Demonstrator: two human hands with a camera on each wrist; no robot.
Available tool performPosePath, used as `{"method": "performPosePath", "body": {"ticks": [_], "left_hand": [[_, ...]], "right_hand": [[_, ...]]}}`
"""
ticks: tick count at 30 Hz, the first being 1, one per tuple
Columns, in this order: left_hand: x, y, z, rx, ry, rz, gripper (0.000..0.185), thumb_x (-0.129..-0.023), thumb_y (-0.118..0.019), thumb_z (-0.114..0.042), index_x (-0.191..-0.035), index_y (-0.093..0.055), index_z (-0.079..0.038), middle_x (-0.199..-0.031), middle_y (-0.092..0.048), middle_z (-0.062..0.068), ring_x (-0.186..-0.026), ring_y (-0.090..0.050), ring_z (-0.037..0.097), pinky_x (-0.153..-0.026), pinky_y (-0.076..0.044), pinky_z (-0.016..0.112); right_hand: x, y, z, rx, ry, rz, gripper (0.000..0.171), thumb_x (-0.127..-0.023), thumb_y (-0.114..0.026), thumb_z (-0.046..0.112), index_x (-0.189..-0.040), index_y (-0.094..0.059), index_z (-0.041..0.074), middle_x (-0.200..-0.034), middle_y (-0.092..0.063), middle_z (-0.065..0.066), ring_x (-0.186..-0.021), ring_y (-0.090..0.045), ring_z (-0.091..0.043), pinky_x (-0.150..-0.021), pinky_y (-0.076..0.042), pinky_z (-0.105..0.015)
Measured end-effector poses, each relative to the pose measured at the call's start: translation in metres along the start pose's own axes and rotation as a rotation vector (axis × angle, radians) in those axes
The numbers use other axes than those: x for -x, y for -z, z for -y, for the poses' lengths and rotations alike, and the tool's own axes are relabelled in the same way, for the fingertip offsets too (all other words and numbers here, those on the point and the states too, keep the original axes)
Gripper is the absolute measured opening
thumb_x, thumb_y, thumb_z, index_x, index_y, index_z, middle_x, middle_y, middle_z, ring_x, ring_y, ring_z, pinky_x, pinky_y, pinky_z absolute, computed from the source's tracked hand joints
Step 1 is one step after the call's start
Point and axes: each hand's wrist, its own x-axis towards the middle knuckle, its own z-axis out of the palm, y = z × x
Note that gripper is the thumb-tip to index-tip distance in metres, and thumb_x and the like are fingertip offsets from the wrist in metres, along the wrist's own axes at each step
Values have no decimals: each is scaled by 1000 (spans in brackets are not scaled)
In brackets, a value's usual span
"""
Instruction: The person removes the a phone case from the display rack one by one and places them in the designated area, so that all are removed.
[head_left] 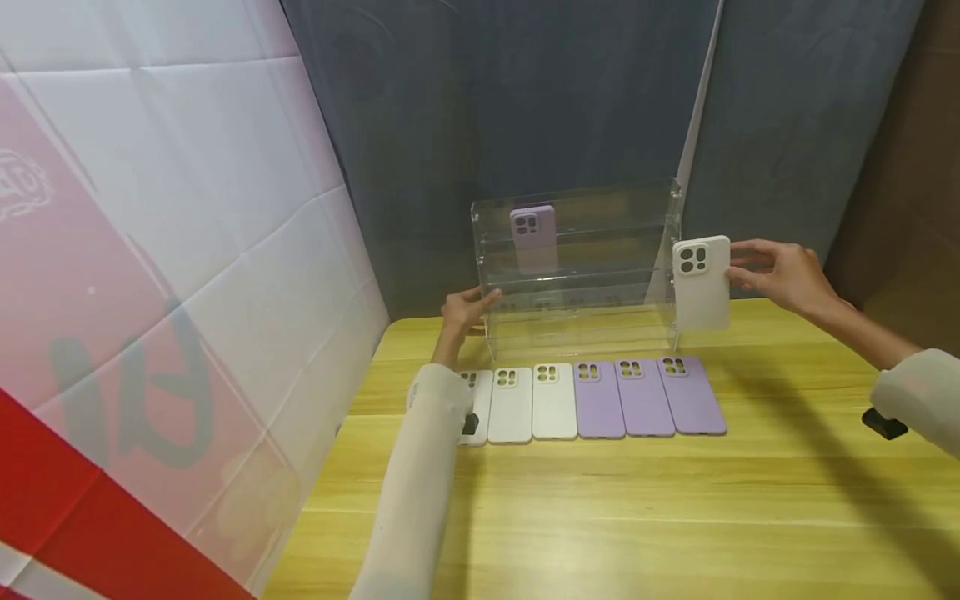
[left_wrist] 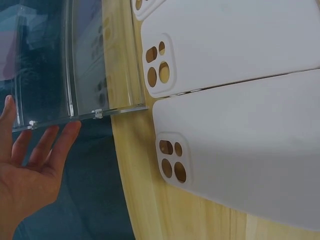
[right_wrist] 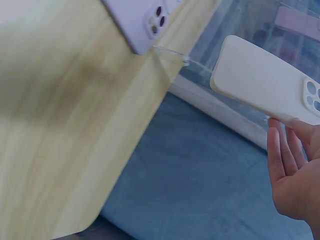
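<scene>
A white phone case (head_left: 702, 283) is being pinched by the right hand (head_left: 780, 273) beside the acrylic rack (head_left: 577, 267), which is being steadied by the flat-fingered left hand (head_left: 467, 310). One purple case (head_left: 533, 237) is shelved; six cases (head_left: 592, 398) are waiting before it.

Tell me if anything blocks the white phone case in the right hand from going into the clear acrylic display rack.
Nothing visible blocks it. The right hand holds the white phone case upright beside the right end of the clear acrylic display rack. One purple phone case stands at the top shelf's left end; the left hand touches the rack's left edge.
</scene>
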Motion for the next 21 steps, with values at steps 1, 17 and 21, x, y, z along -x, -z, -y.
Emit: {"method": "performPosePath", "body": {"ticks": [1, 17, 21], "left_hand": [[1, 0, -1, 11, -5, 1, 70, -92, -81, -41, -150, -57, -12, -157, -43, 28, -115, -67, 48, -85, -66, 52], [3, 0, -2, 9, -5, -12, 66, -93, -80, -39, -149, -58, -12, -157, -42, 29, -116, -66, 49, -91, -63, 56], [3, 0, -1, 10, -6, -11, 67, -93, -80, -39, -149, -57, -11, -160, -37, 30, -115, -66, 48, -89, -64, 55]], "right_hand": [[3, 0, -3, 3, -8, 3, 48, -98, -75, 21, -138, -62, -3, -121, -69, -33, -69, -50, 25, -53, -52, -13], [35, -7, -44, -22, -88, 88, 50, -99, -74, 22, -138, -60, -6, -120, -69, -33, -70, -72, -4, -52, -58, -24], [42, -9, -52, -17, -73, 96, 48, -99, -73, 20, -137, -60, -7, -116, -70, -33, -68, -72, -3, -50, -56, -23]]}}
